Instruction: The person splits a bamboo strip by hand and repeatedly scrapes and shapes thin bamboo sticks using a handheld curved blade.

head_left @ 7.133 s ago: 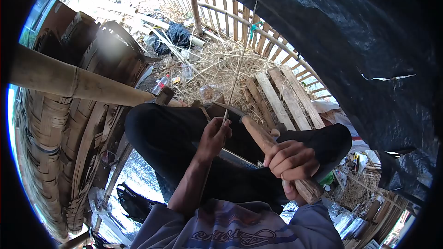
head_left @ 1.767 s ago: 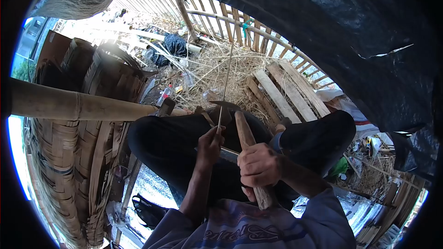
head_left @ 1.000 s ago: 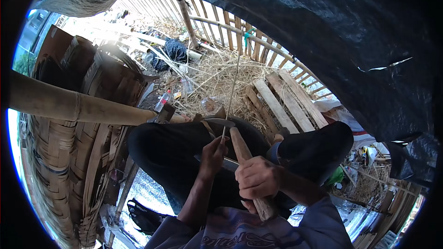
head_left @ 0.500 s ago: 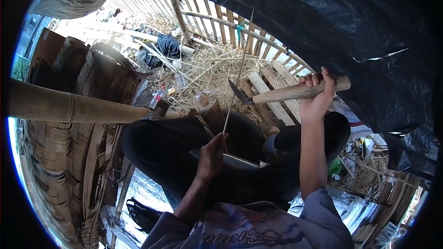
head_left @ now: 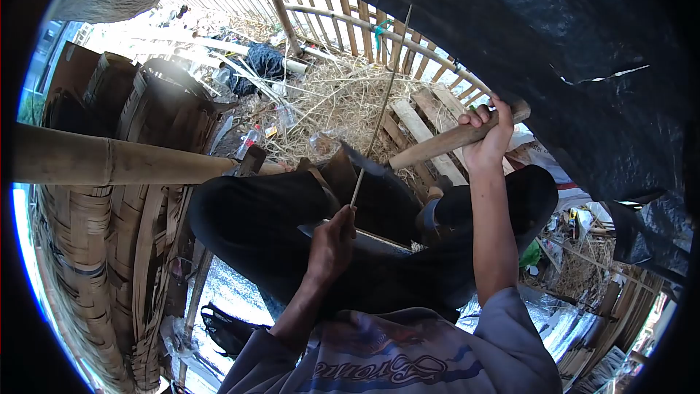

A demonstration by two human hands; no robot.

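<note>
"Grip of the left hand [head_left: 333,244]?"
"Closed on a thin, pale wooden stick [head_left: 388,98]"
"Right hand [head_left: 487,142]?"
"Holding the brown wooden handle [head_left: 430,149] of a dark, curved metal knife [head_left: 373,167] crossing the stick, contact unclear"

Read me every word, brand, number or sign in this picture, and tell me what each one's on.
No text can be read with certainty.
Shirt: large script lettering across the front, too stylised and distorted for a sure word.
White sack: a scrap of printing, too small and blurred to read.
Plastic bottle: a patch of red, no readable print.
Wooden-handled knife and thin stick: no lettering visible.
</note>
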